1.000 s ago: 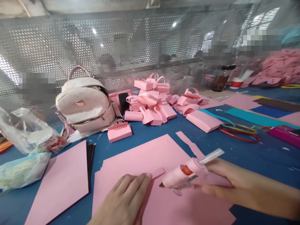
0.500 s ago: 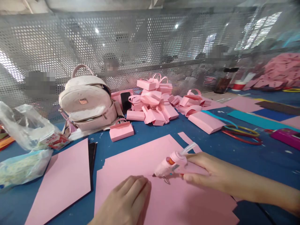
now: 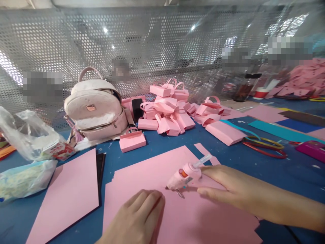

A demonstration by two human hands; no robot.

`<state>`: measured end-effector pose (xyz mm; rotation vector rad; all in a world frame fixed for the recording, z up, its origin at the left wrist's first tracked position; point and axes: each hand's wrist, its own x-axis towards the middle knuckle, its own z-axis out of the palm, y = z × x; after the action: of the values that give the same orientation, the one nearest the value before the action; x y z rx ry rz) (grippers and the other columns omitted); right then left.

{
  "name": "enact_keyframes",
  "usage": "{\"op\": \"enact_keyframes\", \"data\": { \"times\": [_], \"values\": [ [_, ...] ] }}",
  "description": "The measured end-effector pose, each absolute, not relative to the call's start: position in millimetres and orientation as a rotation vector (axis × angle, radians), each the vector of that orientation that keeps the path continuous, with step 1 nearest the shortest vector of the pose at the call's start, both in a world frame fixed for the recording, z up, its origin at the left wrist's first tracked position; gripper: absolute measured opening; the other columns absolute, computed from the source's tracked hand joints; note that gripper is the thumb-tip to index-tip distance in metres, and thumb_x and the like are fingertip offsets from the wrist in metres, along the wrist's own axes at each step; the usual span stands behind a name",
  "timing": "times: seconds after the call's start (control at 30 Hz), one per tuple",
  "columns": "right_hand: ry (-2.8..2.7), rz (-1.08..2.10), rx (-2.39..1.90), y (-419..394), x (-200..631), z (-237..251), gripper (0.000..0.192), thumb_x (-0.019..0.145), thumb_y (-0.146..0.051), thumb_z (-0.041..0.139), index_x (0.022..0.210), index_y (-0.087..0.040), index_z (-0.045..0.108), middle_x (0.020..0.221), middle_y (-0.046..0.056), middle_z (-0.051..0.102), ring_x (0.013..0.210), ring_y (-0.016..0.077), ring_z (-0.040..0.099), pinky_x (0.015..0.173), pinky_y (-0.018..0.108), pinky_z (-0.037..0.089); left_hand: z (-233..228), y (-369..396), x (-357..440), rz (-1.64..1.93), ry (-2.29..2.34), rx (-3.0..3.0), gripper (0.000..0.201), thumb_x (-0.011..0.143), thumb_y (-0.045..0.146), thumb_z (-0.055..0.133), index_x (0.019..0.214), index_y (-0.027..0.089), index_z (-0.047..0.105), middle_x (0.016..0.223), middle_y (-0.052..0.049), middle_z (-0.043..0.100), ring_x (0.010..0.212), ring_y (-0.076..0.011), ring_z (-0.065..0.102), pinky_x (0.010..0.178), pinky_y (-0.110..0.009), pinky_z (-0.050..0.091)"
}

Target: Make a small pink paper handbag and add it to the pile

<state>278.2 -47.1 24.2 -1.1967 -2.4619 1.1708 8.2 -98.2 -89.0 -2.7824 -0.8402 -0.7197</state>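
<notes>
A pink glue gun (image 3: 185,175) with a clear glue stick in its back sits in my right hand (image 3: 225,184). My index finger lies along the top of its handle and my thumb below. Its dark nozzle points left, just over a stack of pink sheets (image 3: 142,169), and a small wire stand hangs under it. Close by the nozzle, my left hand (image 3: 135,217) rests on the sheets, fingers bent and pressed together. Whatever lies under those fingertips is hidden.
Small pink paper bags (image 3: 167,108) are heaped behind the sheets. A white backpack (image 3: 96,108) stands left of them. More pink board (image 3: 68,193) and plastic bags (image 3: 27,135) lie at left. Coloured strips (image 3: 281,130), red and yellow loops (image 3: 265,149) and a magenta tool (image 3: 311,150) lie at right.
The glue gun and my right hand have shifted slightly left and up. My left hand stays almost in place. The whole view has moved a little.
</notes>
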Motion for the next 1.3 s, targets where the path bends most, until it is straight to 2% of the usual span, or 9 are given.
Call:
{"op": "enact_keyframes", "data": {
  "times": [0.2, 0.37, 0.57, 0.77, 0.93, 1.03, 1.2, 1.3],
  "values": [
    [-2.456, 1.183, -1.215, -50.5, 280.7, 25.1, 0.036, 0.096, -0.043, 0.057, 0.127, -0.032, 0.071, 0.123, 0.004, 0.074, 0.121, 0.0352, 0.063, 0.101, 0.043, 0.051, -87.7, -99.1, 8.3, -0.682, -0.836, -2.763, 0.035, 0.096, 0.008, 0.041, 0.125, 0.001, 0.058, 0.106, -0.017, 0.07, 0.088, -0.0251, 0.068, 0.073, -0.035, 0.062],
    [-2.453, 1.193, -1.251, -48.9, 282.1, 23.0, 0.04, 0.097, -0.046, 0.054, 0.132, -0.031, 0.067, 0.13, 0.005, 0.07, 0.126, 0.0351, 0.06, 0.106, 0.045, 0.046, -88.5, -99.0, 8.8, -0.708, -0.836, -2.756, 0.034, 0.096, 0.008, 0.041, 0.124, 0.001, 0.059, 0.105, -0.017, 0.07, 0.088, -0.0255, 0.068, 0.074, -0.035, 0.062],
    [-2.491, 1.099, -1.267, -50.8, 285.1, 22.7, 0.039, 0.095, -0.046, 0.056, 0.129, -0.03, 0.07, 0.127, 0.004, 0.073, 0.12, 0.0344, 0.065, 0.101, 0.04, 0.051, -88.7, -98.0, 7.8, -0.688, -0.834, -2.766, 0.035, 0.096, 0.007, 0.04, 0.125, 0.001, 0.059, 0.106, -0.017, 0.071, 0.087, -0.0257, 0.068, 0.073, -0.036, 0.062],
    [-2.457, 0.985, -1.436, -51.3, 296.0, 13.2, 0.049, 0.091, -0.052, 0.061, 0.133, -0.029, 0.067, 0.133, 0.006, 0.069, 0.122, 0.0383, 0.063, 0.1, 0.045, 0.052, -87.6, -99.7, 8.3, -0.672, -0.836, -2.777, 0.035, 0.096, 0.007, 0.04, 0.126, 0.001, 0.058, 0.107, -0.017, 0.071, 0.088, -0.0263, 0.068, 0.073, -0.037, 0.063],
    [-2.432, 1.084, -1.289, -49.8, 289.0, 17.3, 0.041, 0.092, -0.045, 0.061, 0.13, -0.03, 0.07, 0.129, 0.004, 0.071, 0.117, 0.0352, 0.066, 0.097, 0.04, 0.054, -88.4, -99.5, 7.6, -0.673, -0.839, -2.777, 0.034, 0.097, 0.008, 0.041, 0.125, 0.001, 0.058, 0.108, -0.017, 0.071, 0.088, -0.026, 0.068, 0.073, -0.036, 0.063],
    [-2.43, 1.098, -1.337, -50.5, 288.2, 18.5, 0.045, 0.092, -0.05, 0.06, 0.129, -0.028, 0.07, 0.128, 0.005, 0.072, 0.117, 0.0364, 0.066, 0.097, 0.04, 0.054, -88.2, -99.4, 7.8, -0.685, -0.827, -2.766, 0.034, 0.096, 0.008, 0.041, 0.125, 0.001, 0.058, 0.106, -0.017, 0.071, 0.088, -0.0261, 0.069, 0.072, -0.036, 0.063],
    [-2.34, 1.049, -1.565, -54.3, 296.2, 11.4, 0.063, 0.085, -0.068, 0.057, 0.133, -0.027, 0.068, 0.133, 0.008, 0.069, 0.125, 0.0413, 0.06, 0.103, 0.046, 0.049, -88.7, -99.7, 8.6, -0.684, -0.838, -2.764, 0.035, 0.095, 0.008, 0.042, 0.125, 0.001, 0.058, 0.106, -0.016, 0.071, 0.087, -0.0265, 0.069, 0.072, -0.037, 0.063],
    [-2.211, 1.027, -1.643, -59.2, 298.3, 7.3, 0.066, 0.082, -0.073, 0.057, 0.129, -0.028, 0.071, 0.129, 0.008, 0.071, 0.123, 0.0421, 0.06, 0.104, 0.048, 0.048, -89.4, -99.2, 7.8, -0.687, -0.837, -2.768, 0.036, 0.095, 0.007, 0.042, 0.126, 0.001, 0.058, 0.106, -0.016, 0.071, 0.087, -0.0268, 0.069, 0.072, -0.037, 0.063]
  ]
}}
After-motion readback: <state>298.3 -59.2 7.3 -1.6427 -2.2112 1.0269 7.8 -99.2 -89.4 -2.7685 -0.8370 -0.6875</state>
